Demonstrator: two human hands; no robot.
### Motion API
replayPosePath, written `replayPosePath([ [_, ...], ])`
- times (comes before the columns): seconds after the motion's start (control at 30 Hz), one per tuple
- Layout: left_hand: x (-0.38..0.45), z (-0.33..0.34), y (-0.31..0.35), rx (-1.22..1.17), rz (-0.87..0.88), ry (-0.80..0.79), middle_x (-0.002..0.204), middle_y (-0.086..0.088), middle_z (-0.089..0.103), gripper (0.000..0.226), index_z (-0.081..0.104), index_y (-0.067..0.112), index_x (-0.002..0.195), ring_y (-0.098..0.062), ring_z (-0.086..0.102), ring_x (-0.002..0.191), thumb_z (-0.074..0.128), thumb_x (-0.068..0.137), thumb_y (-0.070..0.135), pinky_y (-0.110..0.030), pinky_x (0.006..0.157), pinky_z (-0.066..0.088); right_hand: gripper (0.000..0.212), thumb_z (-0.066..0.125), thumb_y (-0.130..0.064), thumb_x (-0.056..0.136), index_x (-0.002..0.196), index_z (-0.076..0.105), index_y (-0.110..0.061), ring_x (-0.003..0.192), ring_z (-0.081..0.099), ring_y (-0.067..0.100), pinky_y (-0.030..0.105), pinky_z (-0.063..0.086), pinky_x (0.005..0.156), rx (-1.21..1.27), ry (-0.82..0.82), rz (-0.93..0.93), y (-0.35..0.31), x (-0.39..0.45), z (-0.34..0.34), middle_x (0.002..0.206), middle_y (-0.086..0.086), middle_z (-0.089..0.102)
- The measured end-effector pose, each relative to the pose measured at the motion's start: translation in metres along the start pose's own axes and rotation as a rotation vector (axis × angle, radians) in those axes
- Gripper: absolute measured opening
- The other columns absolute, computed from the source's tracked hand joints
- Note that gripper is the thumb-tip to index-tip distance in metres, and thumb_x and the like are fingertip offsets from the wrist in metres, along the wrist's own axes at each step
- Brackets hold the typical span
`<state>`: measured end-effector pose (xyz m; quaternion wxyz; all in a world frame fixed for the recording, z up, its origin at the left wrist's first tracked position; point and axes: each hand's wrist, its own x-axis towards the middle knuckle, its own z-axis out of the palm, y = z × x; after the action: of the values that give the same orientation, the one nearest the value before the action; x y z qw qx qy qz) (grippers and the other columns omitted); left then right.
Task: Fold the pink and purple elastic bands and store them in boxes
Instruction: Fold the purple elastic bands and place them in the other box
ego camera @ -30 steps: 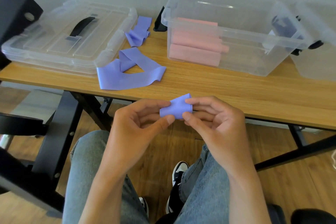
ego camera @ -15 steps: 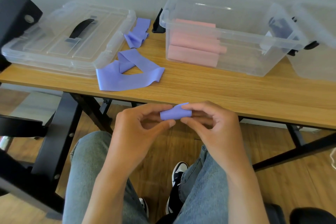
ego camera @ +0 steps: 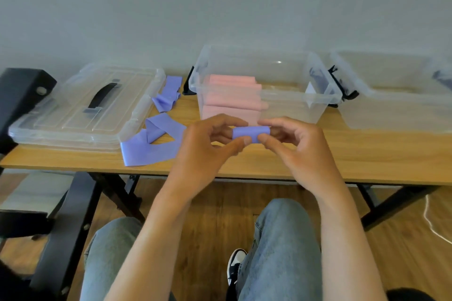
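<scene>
Folded purple band (ego camera: 251, 133): small, flat, smooth rubbery packet w/ rounded ends, held up in the air in front of the pink-band box, above the table edge. Left hand (ego camera: 208, 151) pinches its left end, thumb under the near edge, fingers curled behind. Right hand (ego camera: 299, 151) pinches the right end the same way, thumb tip on the near edge, just beside the left thumb. Both grips tight on the band; the far side of the packet and most fingertips are hidden behind it.

Behind the hands: clear plastic box (ego camera: 325, 95), glossy, thin-walled, open top, w/ folded pink bands (ego camera: 232, 95) stacked at its left end, matte, soft-looking slabs. The lowest of the stack is partly covered by the hands. A dark shape shows through the box's right wall; can't tell what it is.

Right of it, a 2nd clear box (ego camera: 391, 105), cut off by the frame edge, w/ a black latch (ego camera: 342, 90) between the two boxes. Another dark purple-ish patch at the far right, too blurred to call.

Left on the wood-grain table (ego camera: 367, 159): a loose purple band (ego camera: 151, 146), a wide flat ribbon lying twisted in a loop, its right part hidden by the left hand. A 2nd loose purple band (ego camera: 168, 95) lies crumpled further back, between the lids and the pink-band box. Stacked clear lids (ego camera: 73, 115) w/ a black handle sit at the table's left end.

Below: jeans-clad knees (ego camera: 281, 239), a black-and-white shoe (ego camera: 236, 261) on wood floor.
</scene>
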<state>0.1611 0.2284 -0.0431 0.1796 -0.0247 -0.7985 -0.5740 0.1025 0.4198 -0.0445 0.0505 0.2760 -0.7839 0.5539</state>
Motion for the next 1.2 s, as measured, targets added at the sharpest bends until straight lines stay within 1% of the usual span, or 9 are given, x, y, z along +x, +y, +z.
replayPosePath([
  [0.17, 0.049, 0.023, 0.021, 0.030, 0.103, -0.062, 0.076, -0.003, 0.075, 0.020, 0.075, 0.013, 0.107, -0.016, 0.073, 0.068, 0.080, 0.089, 0.018, -0.025, 0.071, 0.060, 0.011, 0.071, -0.025, 0.097, 0.105, 0.073, -0.032, 0.090, 0.066, 0.003, 0.015, 0.051, 0.076, -0.202, -0.008, -0.005, -0.008, 0.034, -0.045, 0.095, -0.017, 0.072],
  [0.37, 0.116, 0.066, 0.039, 0.137, 0.158, -0.161, 0.082, -0.008, 0.075, 0.017, 0.072, 0.013, 0.108, -0.020, 0.073, 0.074, 0.076, 0.093, 0.017, -0.041, 0.066, 0.063, 0.010, 0.071, -0.020, 0.097, 0.107, 0.075, -0.018, 0.076, 0.060, 0.005, 0.020, 0.046, 0.069, -0.322, 0.038, 0.024, 0.004, 0.078, -0.102, 0.091, -0.007, 0.071],
  [0.53, 0.171, 0.109, 0.051, 0.348, 0.276, -0.242, 0.096, -0.009, 0.072, 0.017, 0.066, 0.015, 0.117, -0.024, 0.067, 0.088, 0.063, 0.101, 0.020, -0.043, 0.081, 0.057, 0.005, 0.070, -0.015, 0.097, 0.099, 0.072, -0.018, 0.062, 0.057, -0.005, 0.008, 0.040, 0.061, -0.385, 0.089, 0.047, 0.018, 0.112, -0.152, 0.082, -0.010, 0.069],
  [0.63, 0.201, 0.141, 0.056, 0.438, 0.314, -0.253, 0.106, -0.009, 0.071, 0.017, 0.067, 0.012, 0.117, -0.024, 0.065, 0.094, 0.061, 0.102, 0.017, -0.036, 0.084, 0.053, 0.008, 0.070, -0.014, 0.097, 0.101, 0.073, -0.020, 0.073, 0.060, -0.001, 0.016, 0.043, 0.070, -0.441, 0.079, 0.070, 0.033, 0.132, -0.182, 0.088, -0.007, 0.070],
  [0.77, 0.240, 0.184, 0.054, 0.552, 0.326, -0.275, 0.106, -0.006, 0.073, 0.016, 0.072, 0.012, 0.111, -0.024, 0.066, 0.093, 0.063, 0.099, 0.018, -0.041, 0.085, 0.054, 0.013, 0.074, -0.015, 0.094, 0.108, 0.075, -0.016, 0.080, 0.063, 0.007, 0.025, 0.047, 0.074, -0.485, 0.097, 0.141, 0.063, 0.155, -0.218, 0.091, -0.001, 0.070],
  [0.93, 0.277, 0.231, 0.051, 0.633, 0.299, -0.323, 0.112, -0.005, 0.073, 0.022, 0.072, 0.015, 0.118, -0.024, 0.068, 0.095, 0.065, 0.098, 0.019, -0.037, 0.083, 0.055, 0.010, 0.077, -0.012, 0.090, 0.100, 0.073, -0.011, 0.065, 0.064, 0.013, 0.023, 0.046, 0.059, -0.504, 0.128, 0.262, 0.096, 0.178, -0.252, 0.083, 0.007, 0.076],
  [1.0, 0.290, 0.249, 0.049, 0.637, 0.284, -0.332, 0.113, -0.004, 0.072, 0.026, 0.068, 0.017, 0.122, -0.023, 0.067, 0.097, 0.068, 0.096, 0.022, -0.033, 0.082, 0.054, 0.007, 0.077, -0.011, 0.091, 0.096, 0.073, -0.012, 0.066, 0.065, 0.015, 0.023, 0.045, 0.058, -0.530, 0.119, 0.312, 0.106, 0.187, -0.265, 0.078, 0.005, 0.075],
  [1.1, 0.310, 0.276, 0.046, 0.694, 0.271, -0.358, 0.111, -0.002, 0.072, 0.022, 0.070, 0.018, 0.114, -0.023, 0.067, 0.101, 0.071, 0.093, 0.024, -0.035, 0.088, 0.054, 0.008, 0.078, -0.010, 0.089, 0.094, 0.072, -0.011, 0.062, 0.065, 0.013, 0.025, 0.046, 0.059, -0.558, 0.118, 0.405, 0.126, 0.201, -0.282, 0.077, 0.009, 0.074],
  [1.2, 0.327, 0.302, 0.044, 0.846, 0.280, -0.410, 0.109, 0.003, 0.071, 0.018, 0.070, 0.023, 0.109, -0.020, 0.064, 0.107, 0.071, 0.091, 0.023, -0.034, 0.095, 0.037, 0.008, 0.076, -0.008, 0.088, 0.094, 0.072, -0.010, 0.060, 0.063, 0.013, 0.026, 0.049, 0.064, -0.581, 0.088, 0.528, 0.153, 0.214, -0.293, 0.073, 0.010, 0.071],
])
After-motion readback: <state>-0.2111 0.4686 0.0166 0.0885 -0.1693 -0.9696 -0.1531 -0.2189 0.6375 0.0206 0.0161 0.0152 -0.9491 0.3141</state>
